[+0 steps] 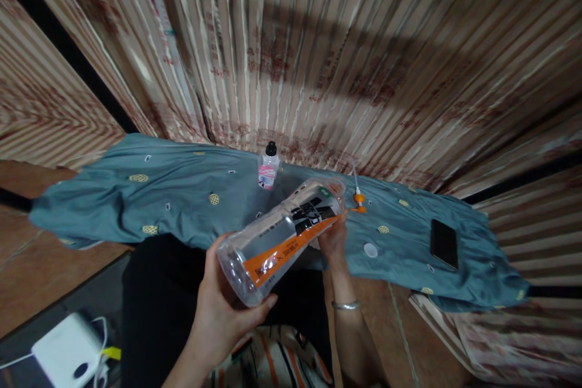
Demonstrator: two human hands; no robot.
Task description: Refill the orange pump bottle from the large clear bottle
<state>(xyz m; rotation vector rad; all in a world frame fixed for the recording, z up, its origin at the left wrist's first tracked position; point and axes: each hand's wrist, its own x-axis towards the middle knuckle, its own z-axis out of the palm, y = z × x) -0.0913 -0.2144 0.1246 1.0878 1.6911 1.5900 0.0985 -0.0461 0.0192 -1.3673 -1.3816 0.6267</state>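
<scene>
One Clear Plastic Bottle (277,242) Tilts Mid-View

The left hand (222,309) grips its rounded end at 8 o'clock; the right hand (334,239) clasps the end at 2, fingers mostly hidden behind it. An orange pump (359,199) rests on rumpled cloth (182,194) toward 2 o'clock.

My large bottle (282,235) is clear, with orange and black print. The small bottle (268,171) is black on top and pink lower. On the blue-green cloth (182,194) I see yellow ovals; the pump (359,199) is orange and white, and my shirt (277,359) has orange stripes.
</scene>
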